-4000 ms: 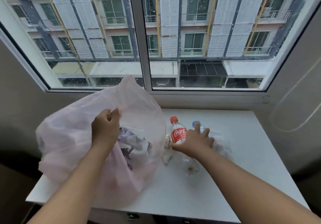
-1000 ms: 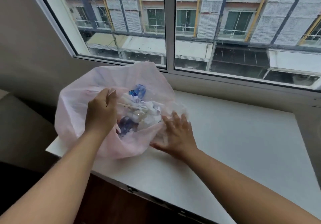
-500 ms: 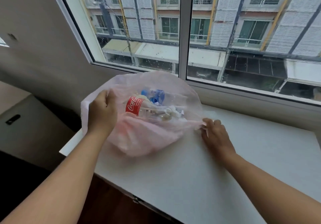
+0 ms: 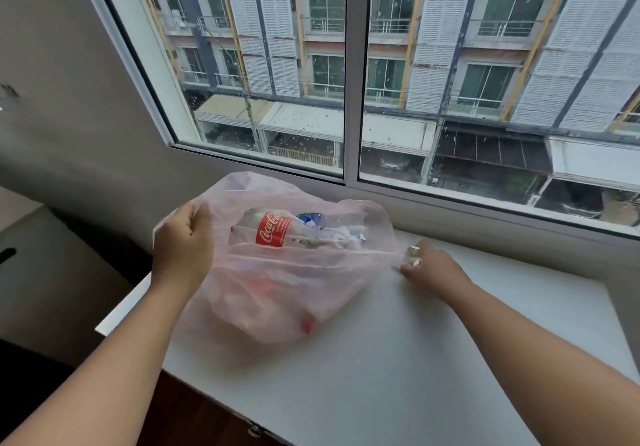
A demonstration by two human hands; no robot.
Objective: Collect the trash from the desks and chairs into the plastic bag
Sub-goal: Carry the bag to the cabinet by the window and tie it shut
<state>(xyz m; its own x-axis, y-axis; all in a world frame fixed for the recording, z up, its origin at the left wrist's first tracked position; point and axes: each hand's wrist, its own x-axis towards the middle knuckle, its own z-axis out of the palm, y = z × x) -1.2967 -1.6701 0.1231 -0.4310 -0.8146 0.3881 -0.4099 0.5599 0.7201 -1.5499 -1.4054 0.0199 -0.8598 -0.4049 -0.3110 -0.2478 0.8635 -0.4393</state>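
Note:
A thin pink plastic bag [image 4: 277, 293] lies on the white desk [image 4: 398, 359] under the window. Inside its mouth I see a Coca-Cola bottle [image 4: 273, 231] with a red label, a clear bottle with a blue label [image 4: 311, 218] and crumpled white paper [image 4: 346, 234]. My left hand [image 4: 183, 248] grips the bag's left rim. My right hand [image 4: 429, 265] pinches the right rim, and the two hands hold the mouth stretched wide.
A large window [image 4: 349, 75] with a white frame runs behind the desk. A grey wall [image 4: 69, 99] stands at the left. A grey cabinet [image 4: 45, 272] sits lower left, below the desk edge. Dark floor shows under the desk's front edge.
The two bottles went from the desk into the bag. My right hand moved from pressing the bag's side to pinching its right rim, pulling the mouth wider. The camera turned right.

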